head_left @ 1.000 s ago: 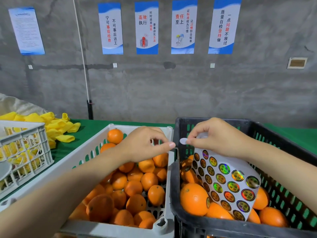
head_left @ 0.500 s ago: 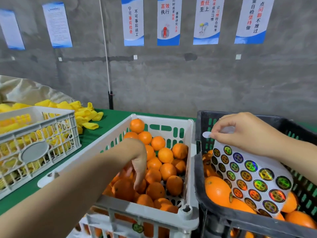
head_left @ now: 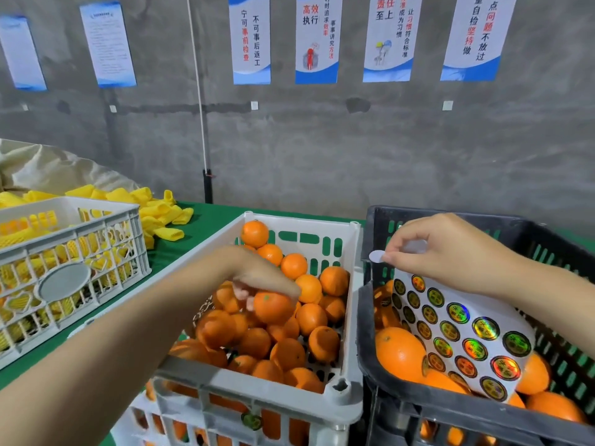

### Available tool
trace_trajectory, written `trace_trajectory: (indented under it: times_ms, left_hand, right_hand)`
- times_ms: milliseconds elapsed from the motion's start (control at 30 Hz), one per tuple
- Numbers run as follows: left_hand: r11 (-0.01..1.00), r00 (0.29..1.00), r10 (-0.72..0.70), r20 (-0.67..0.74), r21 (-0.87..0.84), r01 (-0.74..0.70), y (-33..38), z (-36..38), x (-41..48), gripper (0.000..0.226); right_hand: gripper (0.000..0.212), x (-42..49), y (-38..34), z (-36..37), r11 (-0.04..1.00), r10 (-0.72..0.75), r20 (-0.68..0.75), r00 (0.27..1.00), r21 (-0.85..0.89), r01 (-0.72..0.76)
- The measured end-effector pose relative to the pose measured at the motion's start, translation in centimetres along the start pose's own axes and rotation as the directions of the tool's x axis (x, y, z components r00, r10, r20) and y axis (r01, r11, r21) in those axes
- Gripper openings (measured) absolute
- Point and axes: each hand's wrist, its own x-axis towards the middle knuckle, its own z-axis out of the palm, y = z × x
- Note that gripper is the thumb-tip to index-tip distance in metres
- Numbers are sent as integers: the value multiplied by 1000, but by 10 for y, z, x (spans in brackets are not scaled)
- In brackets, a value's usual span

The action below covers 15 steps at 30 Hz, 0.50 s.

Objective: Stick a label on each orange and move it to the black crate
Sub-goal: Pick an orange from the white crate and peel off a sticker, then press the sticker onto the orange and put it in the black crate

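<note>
My left hand (head_left: 257, 278) reaches down into the white crate (head_left: 349, 317) and grips one orange (head_left: 273, 307) from the pile, lifting it slightly. My right hand (head_left: 444, 252) hovers over the black crate (head_left: 367, 333), pinching a round peeled label (head_left: 376, 256) at its fingertips while also holding the sheet of holographic labels (head_left: 457, 336). The sheet hangs over several oranges (head_left: 399, 352) lying in the black crate.
A second white crate (head_left: 74, 252) with yellow foam sleeves stands at the left on the green table (head_left: 206, 214). Loose yellow sleeves (head_left: 161, 217) lie behind it. More crates with oranges sit stacked below. A grey wall with posters rises behind.
My left hand dropped from beside the label sheet into the white crate and closed round an orange. The right hand kept the peeled label and sheet; the view shifted left.
</note>
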Motion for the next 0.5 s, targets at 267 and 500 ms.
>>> trace_trajectory:
  times_ms: [267,500]
  left_hand:
    - [519,523,380,-763,-291,-804,48,7,3,36]
    - [491,154,499,-853,132,-861,64,29,4,60]
  right_hand:
    - [13,4,3,1,995,88,-101,991,66,-81]
    - [16,7,12,-6,969,245,-266,932,90,-229]
